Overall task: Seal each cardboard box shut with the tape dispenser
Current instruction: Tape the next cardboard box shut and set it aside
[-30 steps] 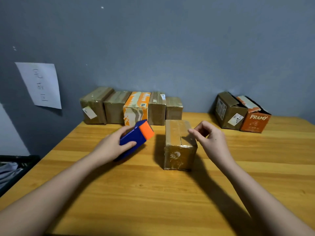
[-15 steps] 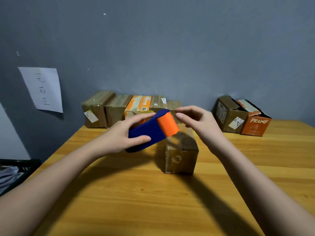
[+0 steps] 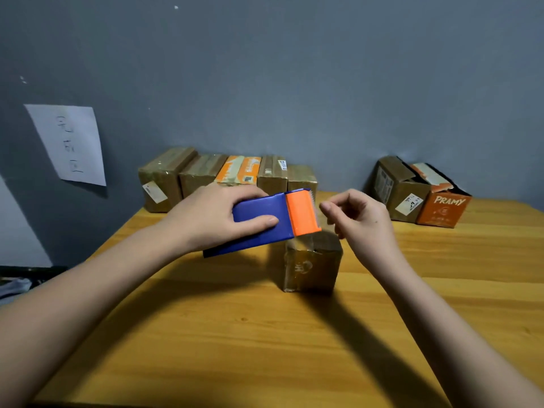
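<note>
**Tape dispenser held over the middle box**

A sheet of paper (image 3: 69,144) hangs on the wall, far left of the middle box (image 3: 312,260). A row of five boxes (image 3: 226,178) stands against the wall, behind and left of that box. The left hand (image 3: 215,219) grips the blue and orange tape dispenser (image 3: 265,222), fingers over its top and thumb along its near side, and holds it in the air just above and left of the middle box. The orange end with its toothed edge points right, over the box's top. The middle box stands alone on the wooden surface (image 3: 235,334). The right hand (image 3: 357,219) hovers just above and right of it, thumb and forefinger pinched together close to the dispenser's orange end; whether they hold tape I cannot tell. Two more boxes (image 3: 418,195), one orange, sit behind and right, by the wall.
</note>
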